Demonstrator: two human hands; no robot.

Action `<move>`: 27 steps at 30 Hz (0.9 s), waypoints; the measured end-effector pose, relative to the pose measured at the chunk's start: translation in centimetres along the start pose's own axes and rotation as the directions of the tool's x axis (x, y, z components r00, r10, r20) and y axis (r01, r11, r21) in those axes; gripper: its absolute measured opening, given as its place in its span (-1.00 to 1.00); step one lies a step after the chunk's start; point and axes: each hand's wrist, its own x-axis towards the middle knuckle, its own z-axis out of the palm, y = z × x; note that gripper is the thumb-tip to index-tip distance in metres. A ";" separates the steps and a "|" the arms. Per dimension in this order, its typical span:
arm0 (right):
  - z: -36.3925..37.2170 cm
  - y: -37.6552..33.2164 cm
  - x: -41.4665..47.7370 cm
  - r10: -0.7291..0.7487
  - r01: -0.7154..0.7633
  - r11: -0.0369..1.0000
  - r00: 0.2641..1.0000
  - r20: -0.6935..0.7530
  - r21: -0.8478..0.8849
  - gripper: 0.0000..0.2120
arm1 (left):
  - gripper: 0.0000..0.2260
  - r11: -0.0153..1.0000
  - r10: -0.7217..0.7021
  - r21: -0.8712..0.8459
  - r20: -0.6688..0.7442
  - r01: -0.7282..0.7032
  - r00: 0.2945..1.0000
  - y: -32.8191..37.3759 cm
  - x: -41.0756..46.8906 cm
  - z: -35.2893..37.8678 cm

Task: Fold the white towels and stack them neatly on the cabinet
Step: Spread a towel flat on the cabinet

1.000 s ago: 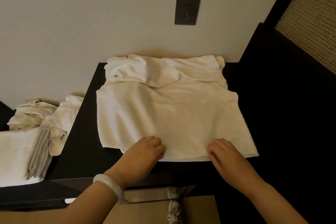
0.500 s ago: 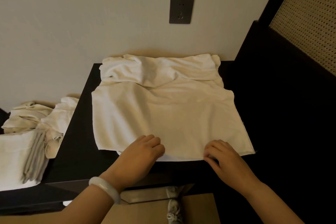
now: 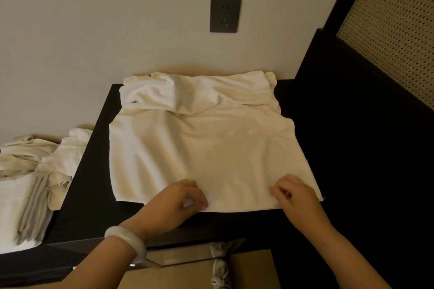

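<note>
A white towel lies spread over the black cabinet top, its far part bunched in folds against the wall. My left hand, with a pale bangle on the wrist, pinches the towel's near edge left of the middle. Further right on the same edge my right hand has its fingers curled on the cloth near the right corner. The fingertips of both hands are blurred.
A heap of more white towels lies on a lower surface at the left. A dark wall socket sits above the cabinet. A dark panel and woven screen rise on the right. A shoe shows on the floor below.
Both hands have stayed on the towel's near edge, their fingers shifting slightly. The towel's place on the cabinet is unchanged; the camera view has drifted a little.
</note>
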 end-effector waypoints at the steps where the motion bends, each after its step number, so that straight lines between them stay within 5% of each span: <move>1: -0.1 0.2 0.5 0.001 -0.008 0.997 0.996 -0.084 -0.082 -0.91 | -0.87 0.999 0.001 0.041 -0.113 0.003 0.994 -0.1 0.4 0.2; 4: -0.1 1.6 0.6 0.146 -0.106 0.922 0.986 0.082 -0.372 -0.43 | -0.65 0.934 -0.098 0.305 -0.290 0.189 0.952 -0.1 1.5 0.8; 7: -0.9 4.3 -0.9 0.250 -0.134 0.840 0.956 0.156 -0.526 -0.31 | -0.47 0.825 -0.189 0.504 -0.177 0.254 0.966 -1.0 1.7 2.0; 10: -2.2 4.6 -1.2 0.328 -0.208 0.789 0.938 0.111 -0.579 -0.31 | -0.42 0.823 -0.196 0.523 -0.108 0.224 0.975 -1.5 1.1 2.9; 14: -0.8 1.0 0.7 0.134 -0.126 0.829 0.991 -0.026 -0.545 -0.38 | -0.36 0.813 -0.235 0.524 -0.103 0.253 0.967 -0.8 1.1 4.5; 17: 3.2 -3.2 2.8 -0.005 0.051 0.913 0.994 0.112 -0.405 -0.41 | -0.34 0.878 -0.259 0.396 -0.079 0.268 0.963 0.4 1.5 4.6; 19: 6.5 -6.1 4.4 -0.108 0.158 0.939 0.978 0.176 -0.304 -0.43 | -0.40 0.937 -0.255 0.185 -0.211 0.295 0.943 1.2 1.1 3.9; 21: 9.4 -8.3 5.5 -0.159 0.212 0.939 0.966 0.205 -0.269 -0.45 | -0.47 0.929 -0.327 -0.012 -0.497 0.371 0.803 1.5 -0.3 3.1; 23: 11.6 -9.0 6.0 -0.153 0.220 0.914 0.965 0.214 -0.340 -0.44 | -0.44 0.829 -0.488 -0.151 -0.666 0.539 0.564 0.8 -2.4 2.3; 25: 12.7 -8.6 6.0 -0.125 0.199 0.899 0.970 0.209 -0.390 -0.41 | -0.36 0.687 -0.657 -0.275 -0.630 0.673 0.414 -0.4 -4.2 1.4; 27: 13.0 -8.0 5.9 -0.134 0.215 0.883 0.968 0.214 -0.418 -0.36 | -0.35 0.590 -0.755 -0.342 -0.556 0.731 0.349 -1.6 -5.1 0.6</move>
